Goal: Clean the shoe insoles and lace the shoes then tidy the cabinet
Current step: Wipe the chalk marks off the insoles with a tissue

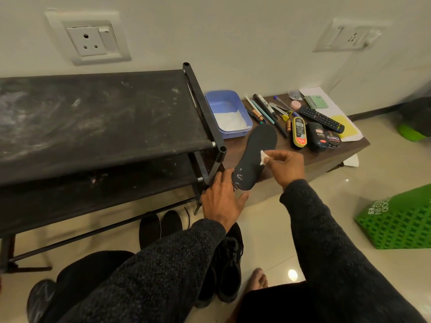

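Observation:
A black shoe insole (255, 155) is held up over the low brown table (310, 157), toe end away from me. My left hand (221, 199) holds it at the heel end, fingers behind it and thumb below. My right hand (285, 166) pinches a small white wipe (264, 156) against the insole's right edge. Two more dark insoles (161, 226) lie on the floor under the black shoe rack (98, 117). A black laced shoe (229, 266) stands on the floor beneath my left forearm.
On the table sit a blue tray (227, 113) with white tissue, several pens (263, 110), shoe polish bottles (312, 136), a remote (321, 118) and papers. A green bag (401, 222) lies on the floor at right. My bare foot (257, 279) rests near the shoe.

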### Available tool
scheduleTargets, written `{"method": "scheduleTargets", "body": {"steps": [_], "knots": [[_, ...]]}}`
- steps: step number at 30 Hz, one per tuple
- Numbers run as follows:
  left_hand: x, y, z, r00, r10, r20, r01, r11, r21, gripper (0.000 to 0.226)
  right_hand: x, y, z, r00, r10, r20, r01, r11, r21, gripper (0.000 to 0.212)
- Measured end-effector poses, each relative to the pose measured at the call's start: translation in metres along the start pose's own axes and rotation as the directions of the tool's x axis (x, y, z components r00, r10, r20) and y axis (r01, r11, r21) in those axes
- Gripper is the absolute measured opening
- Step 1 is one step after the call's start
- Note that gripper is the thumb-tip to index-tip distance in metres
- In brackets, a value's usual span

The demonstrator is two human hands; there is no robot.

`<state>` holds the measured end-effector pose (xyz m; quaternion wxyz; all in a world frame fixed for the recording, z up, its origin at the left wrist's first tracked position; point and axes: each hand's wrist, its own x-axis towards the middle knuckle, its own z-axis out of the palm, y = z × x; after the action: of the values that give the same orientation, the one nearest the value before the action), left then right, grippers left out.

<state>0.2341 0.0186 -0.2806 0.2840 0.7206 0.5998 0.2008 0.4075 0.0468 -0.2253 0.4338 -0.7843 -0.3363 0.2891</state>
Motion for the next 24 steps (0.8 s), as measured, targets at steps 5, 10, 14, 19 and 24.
{"method": "scheduleTargets", "body": {"steps": [5,10,14,19,24], "knots": [[0.002,0.001,0.001,0.999,-0.032,-0.008,0.032,0.999,-0.033,0.072,0.01,0.007,0.005,0.99,0.136,-0.025,-0.129,0.973,0.19,0.014],[0.001,0.001,0.002,0.999,-0.04,-0.007,0.04,0.999,-0.035,0.071,0.019,0.011,0.006,0.998,0.009,-0.069,-0.005,0.998,0.061,0.033],[0.001,0.002,0.002,0.999,-0.042,-0.01,0.042,0.999,-0.035,0.072,0.025,0.022,0.006,0.996,-0.09,-0.013,0.085,0.971,-0.225,0.033],[0.0,0.004,0.0,0.999,-0.036,-0.025,0.034,0.998,-0.043,0.071,0.023,0.03,0.008,0.948,-0.32,-0.005,0.274,0.819,-0.504,0.021],[0.001,0.005,-0.001,0.999,-0.03,-0.02,0.028,0.998,-0.052,0.07,0.019,0.028,0.015,0.931,-0.349,0.107,0.341,0.728,-0.594,0.021]]}}
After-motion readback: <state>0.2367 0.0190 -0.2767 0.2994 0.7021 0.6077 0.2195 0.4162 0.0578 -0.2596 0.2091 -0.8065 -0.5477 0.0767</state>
